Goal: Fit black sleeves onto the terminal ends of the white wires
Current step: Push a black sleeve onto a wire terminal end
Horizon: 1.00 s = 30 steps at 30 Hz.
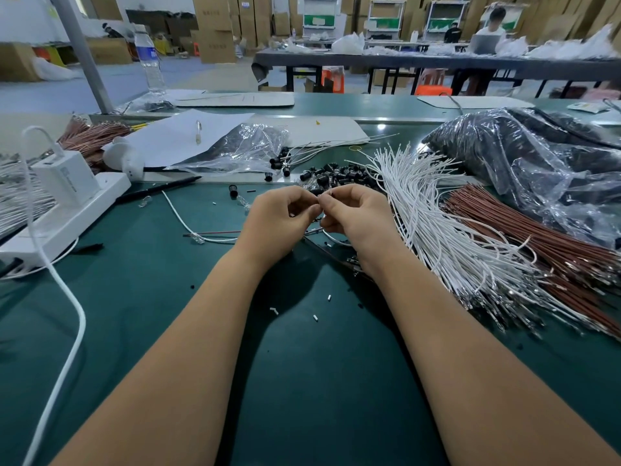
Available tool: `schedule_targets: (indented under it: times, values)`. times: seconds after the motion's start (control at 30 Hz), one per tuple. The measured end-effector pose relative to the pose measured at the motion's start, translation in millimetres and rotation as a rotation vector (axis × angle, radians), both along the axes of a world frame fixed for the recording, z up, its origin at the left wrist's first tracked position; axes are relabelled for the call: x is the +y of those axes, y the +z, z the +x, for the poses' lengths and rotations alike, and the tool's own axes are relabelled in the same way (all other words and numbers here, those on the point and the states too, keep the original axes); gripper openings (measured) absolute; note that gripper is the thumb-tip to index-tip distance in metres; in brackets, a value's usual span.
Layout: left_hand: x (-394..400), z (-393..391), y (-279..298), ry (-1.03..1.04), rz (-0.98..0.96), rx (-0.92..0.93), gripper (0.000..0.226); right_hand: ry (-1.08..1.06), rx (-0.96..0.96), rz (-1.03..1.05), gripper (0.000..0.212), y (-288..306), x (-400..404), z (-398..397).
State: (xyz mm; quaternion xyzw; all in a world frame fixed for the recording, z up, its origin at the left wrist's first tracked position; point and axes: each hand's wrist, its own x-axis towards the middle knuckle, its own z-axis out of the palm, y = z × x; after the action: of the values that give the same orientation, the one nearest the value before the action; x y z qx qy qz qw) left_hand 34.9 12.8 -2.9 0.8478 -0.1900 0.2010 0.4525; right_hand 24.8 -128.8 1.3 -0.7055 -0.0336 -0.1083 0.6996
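Two bare forearms are reaching forward over a green desk (141, 314), and the hands are meeting at its middle, fingertips touching; the left hand (280, 216) and the right hand (356, 216) are both curling their fingers and pinching something small between them — a white wire end (328, 193) is just showing at the pinch, though whether a black sleeve is on it cannot be told. Just beyond the hands a heap of loose black sleeves (339, 174) is lying on the desk; to the right a thick bundle of white wires (437, 230) is fanning out, touching a bundle of brown wires (537, 250) beside it; at far left a white power strip (67, 213) is sitting with a charger plugged in.
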Motion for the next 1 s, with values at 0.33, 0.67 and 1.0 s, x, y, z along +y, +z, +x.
schedule_targets:
  times: [0.33, 0.67, 1.0]
  values:
    - [4.6, 1.0, 2.9, 0.087, 0.189, -0.185, 0.007, -0.212, -0.135, -0.257, 0.017, 3.8, -4.4, -1.7]
    - [8.0, 2.7, 1.0, 0.147, 0.171, -0.224, 0.002, -0.185, -0.078, -0.321, 0.018, 4.8, -7.4, -1.3]
    - [6.8, -2.5, 6.2, -0.023, -0.092, 0.141, 0.012, -0.22, -0.18, -0.327, 0.031, 7.9, -8.2, -1.8]
